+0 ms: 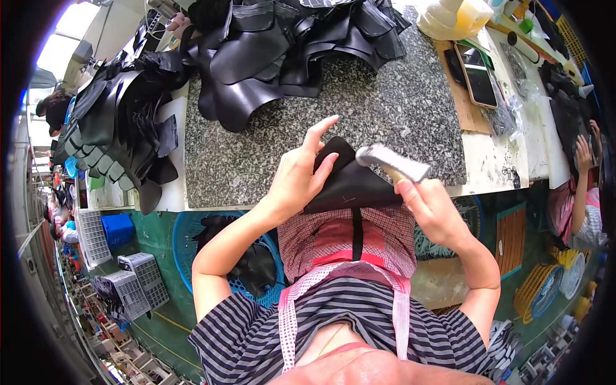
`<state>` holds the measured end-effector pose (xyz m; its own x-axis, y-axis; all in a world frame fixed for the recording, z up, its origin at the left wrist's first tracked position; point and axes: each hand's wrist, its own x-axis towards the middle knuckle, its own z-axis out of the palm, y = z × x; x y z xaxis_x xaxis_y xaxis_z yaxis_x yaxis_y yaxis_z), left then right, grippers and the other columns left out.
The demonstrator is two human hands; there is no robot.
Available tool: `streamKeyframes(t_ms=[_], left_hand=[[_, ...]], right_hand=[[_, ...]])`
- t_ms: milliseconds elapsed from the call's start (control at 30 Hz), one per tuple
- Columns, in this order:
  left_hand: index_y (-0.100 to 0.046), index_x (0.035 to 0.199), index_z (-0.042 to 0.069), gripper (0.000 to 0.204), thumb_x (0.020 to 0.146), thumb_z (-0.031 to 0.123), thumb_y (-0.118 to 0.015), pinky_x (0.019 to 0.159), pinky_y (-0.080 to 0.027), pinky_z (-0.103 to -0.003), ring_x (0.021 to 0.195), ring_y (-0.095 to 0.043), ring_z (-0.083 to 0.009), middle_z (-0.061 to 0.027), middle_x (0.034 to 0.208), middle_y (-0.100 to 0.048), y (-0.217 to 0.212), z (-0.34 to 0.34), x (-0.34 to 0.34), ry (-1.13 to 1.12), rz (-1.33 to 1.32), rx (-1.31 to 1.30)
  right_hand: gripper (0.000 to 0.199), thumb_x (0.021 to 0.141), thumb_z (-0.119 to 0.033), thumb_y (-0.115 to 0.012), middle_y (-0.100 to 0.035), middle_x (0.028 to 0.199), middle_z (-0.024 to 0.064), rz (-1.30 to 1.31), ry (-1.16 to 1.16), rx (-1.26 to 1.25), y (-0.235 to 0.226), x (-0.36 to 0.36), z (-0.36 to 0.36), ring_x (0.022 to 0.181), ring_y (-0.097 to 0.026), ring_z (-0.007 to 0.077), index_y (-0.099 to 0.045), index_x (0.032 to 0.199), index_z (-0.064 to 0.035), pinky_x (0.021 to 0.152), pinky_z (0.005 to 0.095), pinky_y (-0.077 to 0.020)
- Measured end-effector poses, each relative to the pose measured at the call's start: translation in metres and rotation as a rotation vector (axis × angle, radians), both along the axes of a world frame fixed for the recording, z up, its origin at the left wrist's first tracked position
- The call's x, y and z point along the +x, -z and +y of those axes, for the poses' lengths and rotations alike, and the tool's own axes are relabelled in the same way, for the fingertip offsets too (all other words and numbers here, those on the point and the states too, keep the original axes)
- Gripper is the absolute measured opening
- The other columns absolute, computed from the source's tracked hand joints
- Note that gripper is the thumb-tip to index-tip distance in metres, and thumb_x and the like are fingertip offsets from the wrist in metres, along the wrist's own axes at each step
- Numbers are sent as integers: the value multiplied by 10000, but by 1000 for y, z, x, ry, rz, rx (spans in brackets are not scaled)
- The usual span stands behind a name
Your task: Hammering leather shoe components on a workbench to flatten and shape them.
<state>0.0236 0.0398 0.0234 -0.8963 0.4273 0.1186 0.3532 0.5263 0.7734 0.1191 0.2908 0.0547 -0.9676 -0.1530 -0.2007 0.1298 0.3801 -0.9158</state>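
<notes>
A black leather piece [350, 186] lies at the near edge of the granite slab [410, 122], its upper part folded over and its near side hanging toward my lap. Against its left side rests my left hand [298, 173], index finger and thumb stretched apart; the other fingers are partly hidden. My right hand [428, 206] is closed round a hammer [390, 160], its silvery head slightly blurred just above the right part of the leather. The hammer's grip is mostly covered by my fingers.
Black leather pieces [250, 58] are heaped on the slab's far side, with more stacks [122, 109] at the left. A phone [476, 76] lies at the right, near a yellowish container [455, 18]. Below the table stands a blue basket [183, 256]. A co-worker's hand [584, 154] shows far right.
</notes>
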Motion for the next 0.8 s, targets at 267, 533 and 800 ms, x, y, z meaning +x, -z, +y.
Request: streamKeyframes(t_ms=[267,533,800], left_hand=[[-759,991,103,156,847,157,-788,799,-562,-369,918,-717,-284,-96,941,-708,-11,5,-13,269,-15,-264],[-788,939,62,273,767,259,-866,818,-577,-384,839,-744,-288,-134,885,-766,-10,9,-26,108,-227,-214],[-787,949,30,282,769,219,-893,777,-559,-315,825,-732,-173,-104,888,-777,2,5,-31,160,-181,-210]], right_hand=[[202,1075,-183,-480,-621,718,246,61,-101,127,23,15,-1,707,-634,488,-515,1160,-3,620,510,-467],[185,1067,-170,-482,-629,732,251,99,-89,96,34,14,-1,726,-636,497,-503,1147,-5,634,519,-479],[283,1082,-203,-487,-645,751,230,78,0,169,-10,-14,10,711,-673,427,-568,1242,17,621,452,-493]])
